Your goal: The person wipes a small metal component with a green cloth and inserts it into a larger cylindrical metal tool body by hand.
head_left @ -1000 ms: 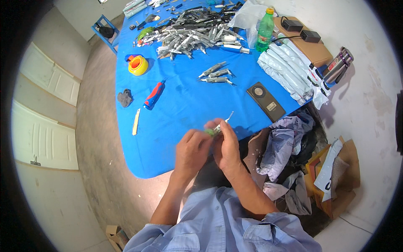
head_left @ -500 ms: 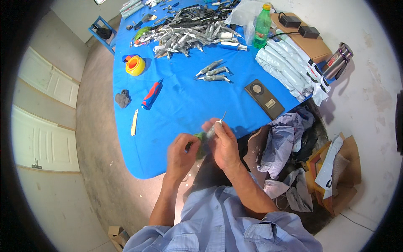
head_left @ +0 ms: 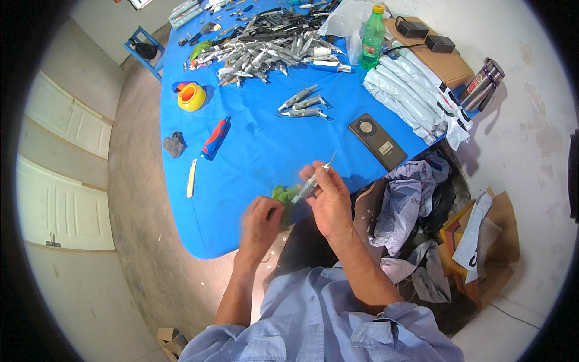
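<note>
left hand (head_left: 260,220): curled up and a bit blurry, fingertips pinching the green pad (head_left: 283,196), so it's closed on that. Can't make out the single fingers.
right hand (head_left: 329,196): fingers wrapped round a thin metal tool (head_left: 316,178), gripping the lower half; the tip pokes up and away past the fingertips.
green pad: sits between the two hands, touching the lower end of the metal tool, right over the near edge of the blue table (head_left: 253,151).
phone-ish black slab (head_left: 378,140): just beyond the right fingers, lying flat, off to the right.
yellow strip (head_left: 191,178): past the left fingers, out to the left near the table edge.
red and blue cutter (head_left: 216,137): a bit further than the strip, with a grey lump (head_left: 174,145) beside it.
small bunch of metal tools (head_left: 304,104): well beyond both hands, mid table.
yellow tape roll (head_left: 192,96): far left.
big pile of metal tools (head_left: 265,42): far end of the table.
green bottle (head_left: 372,37): far right, standing upright next to white packets (head_left: 410,96).
</note>
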A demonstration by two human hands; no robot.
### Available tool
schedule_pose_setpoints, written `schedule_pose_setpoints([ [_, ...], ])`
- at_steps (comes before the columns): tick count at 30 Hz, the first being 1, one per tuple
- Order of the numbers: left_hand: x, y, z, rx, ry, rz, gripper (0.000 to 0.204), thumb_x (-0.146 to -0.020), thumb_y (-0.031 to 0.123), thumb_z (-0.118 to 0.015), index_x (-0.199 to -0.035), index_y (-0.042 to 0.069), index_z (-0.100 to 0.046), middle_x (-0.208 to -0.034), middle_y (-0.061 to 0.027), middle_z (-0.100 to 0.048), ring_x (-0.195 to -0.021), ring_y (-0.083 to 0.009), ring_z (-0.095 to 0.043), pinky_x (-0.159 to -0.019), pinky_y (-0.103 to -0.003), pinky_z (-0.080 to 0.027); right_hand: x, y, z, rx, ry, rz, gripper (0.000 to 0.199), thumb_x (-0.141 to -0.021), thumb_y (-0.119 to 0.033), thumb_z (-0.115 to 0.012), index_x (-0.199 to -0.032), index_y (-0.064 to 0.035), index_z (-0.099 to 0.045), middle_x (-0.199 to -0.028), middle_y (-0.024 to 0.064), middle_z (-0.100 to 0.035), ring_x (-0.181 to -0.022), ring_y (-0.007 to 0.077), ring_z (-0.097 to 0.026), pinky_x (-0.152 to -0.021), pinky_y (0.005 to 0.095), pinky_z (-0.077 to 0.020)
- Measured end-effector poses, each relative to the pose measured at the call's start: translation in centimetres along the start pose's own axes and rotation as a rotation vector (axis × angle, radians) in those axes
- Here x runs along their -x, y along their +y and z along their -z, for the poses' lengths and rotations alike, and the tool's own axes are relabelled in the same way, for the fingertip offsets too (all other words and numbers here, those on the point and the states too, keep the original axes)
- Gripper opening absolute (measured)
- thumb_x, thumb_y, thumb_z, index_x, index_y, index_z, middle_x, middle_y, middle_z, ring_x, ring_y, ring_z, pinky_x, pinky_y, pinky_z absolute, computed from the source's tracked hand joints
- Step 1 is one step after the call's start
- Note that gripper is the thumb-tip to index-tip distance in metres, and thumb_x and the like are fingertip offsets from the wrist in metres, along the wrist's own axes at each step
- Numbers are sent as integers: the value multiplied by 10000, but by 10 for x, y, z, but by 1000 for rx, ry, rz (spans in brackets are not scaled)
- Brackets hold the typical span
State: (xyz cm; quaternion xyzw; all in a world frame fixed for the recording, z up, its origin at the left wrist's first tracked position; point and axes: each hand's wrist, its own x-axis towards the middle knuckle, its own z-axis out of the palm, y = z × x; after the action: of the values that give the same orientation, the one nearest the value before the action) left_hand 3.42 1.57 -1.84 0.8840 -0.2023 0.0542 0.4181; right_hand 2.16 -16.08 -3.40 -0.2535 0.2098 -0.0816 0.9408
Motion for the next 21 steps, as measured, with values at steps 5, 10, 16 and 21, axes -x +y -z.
schedule_pose_setpoints([
  [5, -10, -19, 25, -44, 201, 61, 88, -913, 53, -783, -939, 23, -705, -834, -96, -704, -690, -169, -644, -632, -315, -505, -2, -10, 7, -75, 59, -9, 381, -1047, -300, -683, -1332, -64, -591, -1230, 97, -654, -1184, 248, -630, -997, 482, -525],
  [10, -27, -34, 59, 71, 352, 178, 75, -931, 41, -769, -961, -3, -715, -861, -59, -700, -737, -118, -632, -673, -280, -520, 1, -8, 9, -52, 87, -44, 390, -1041, -320, -688, -1325, -70, -590, -1235, 103, -646, -1185, 259, -625, -997, 511, -523],
  [16, -57, -60, 77, -15, 439, 150, 120, -947, 9, -731, -1065, -5, -713, -958, -90, -719, -854, -146, -683, -710, -287, -552, -1, -4, 9, -49, 84, -64, 385, -1030, -323, -702, -1305, -73, -603, -1242, 112, -641, -1184, 265, -621, -1002, 522, -517],
  [21, -44, -84, 78, -73, 451, 99, 231, -951, 6, -718, -1181, 7, -700, -1163, -146, -711, -1039, -229, -715, -796, -328, -622, 2, 0, 6, -43, 83, -94, 345, -1023, -320, -714, -1267, -91, -629, -1215, 96, -650, -1166, 256, -628, -999, 524, -526],
])
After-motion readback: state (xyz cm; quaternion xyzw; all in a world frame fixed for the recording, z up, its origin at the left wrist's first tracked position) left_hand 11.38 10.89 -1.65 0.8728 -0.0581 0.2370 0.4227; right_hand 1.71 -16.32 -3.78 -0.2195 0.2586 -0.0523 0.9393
